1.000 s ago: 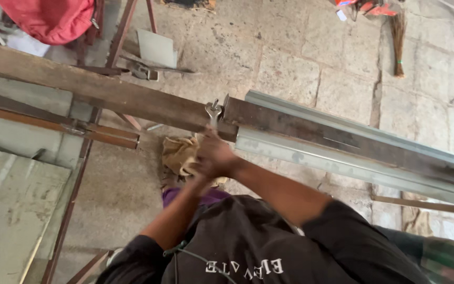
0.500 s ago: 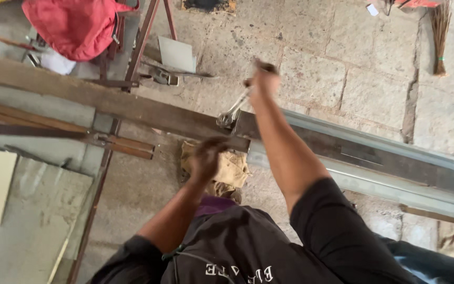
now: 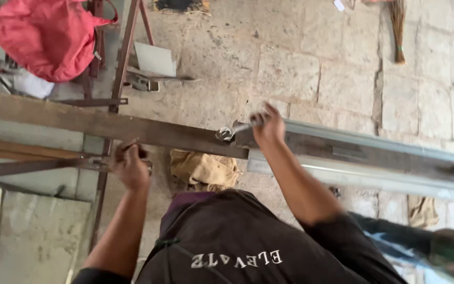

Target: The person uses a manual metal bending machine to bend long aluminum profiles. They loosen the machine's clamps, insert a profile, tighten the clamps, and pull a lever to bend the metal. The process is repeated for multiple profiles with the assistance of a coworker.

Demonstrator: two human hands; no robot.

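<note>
Two hands at work, well apart, both clenched. Left hand [image 3: 131,167] wrapped around the near end of a thin rusty bar [image 3: 38,167], fingers curled over the top of it. Right hand [image 3: 269,128] closed on the handle of a small metal clamp [image 3: 228,132], blurred, so the exact hold on it cannot be told.

Clamp sitting right at the joint where a long rusty beam [image 3: 106,123] meets a grey metal channel [image 3: 374,152], just to the left of the right hand and touching it. Beam and channel lying end to end, long axis running across the view from left to right, tilting slightly downward toward the right. Thin bar lying below the beam and roughly parallel to it, stretching away leftward from the left hand. A paler rail [image 3: 353,176] lying alongside the channel, on the near side.

Right hand clearly the nearer of the two to the joint; left hand lower and off to the left, apart from beam and clamp.

Underneath, a crumpled tan sack [image 3: 203,169] on the stone floor [image 3: 290,58], between the two forearms. Farther off, a red bag [image 3: 43,39] hanging on a metal frame, a pale flat sheet [image 3: 155,59] beside it, and a broom [image 3: 398,26] lying near the far edge.
</note>
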